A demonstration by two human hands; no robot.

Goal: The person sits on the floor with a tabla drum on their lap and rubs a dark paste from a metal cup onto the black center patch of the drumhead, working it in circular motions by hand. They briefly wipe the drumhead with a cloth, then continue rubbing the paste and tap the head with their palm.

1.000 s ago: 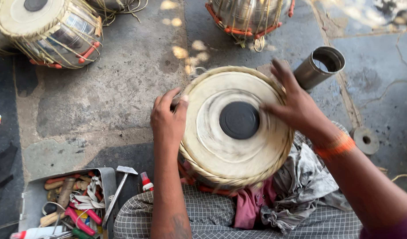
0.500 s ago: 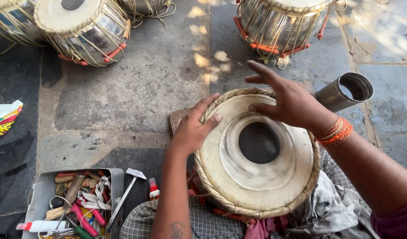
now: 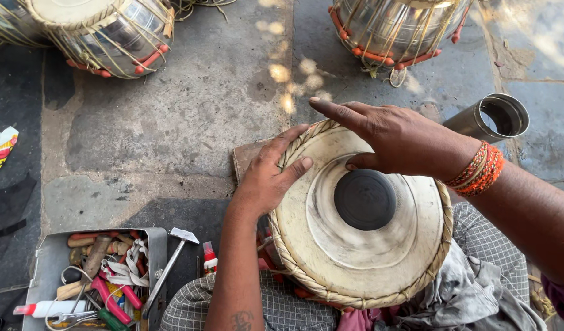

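Two shiny drums (image 3: 104,37) (image 3: 395,27) sit at the floor's far edge, a metal cup (image 3: 493,116) right, a tool tray (image 3: 52,270) and hammer (image 3: 168,266) near-left.

Drum on the lap, tools to its left.
Drum (image 3: 361,245) in lap; toolbox (image 3: 55,263) left, hammer (image 3: 168,263) between; cup (image 3: 490,119) right; two drums behind.
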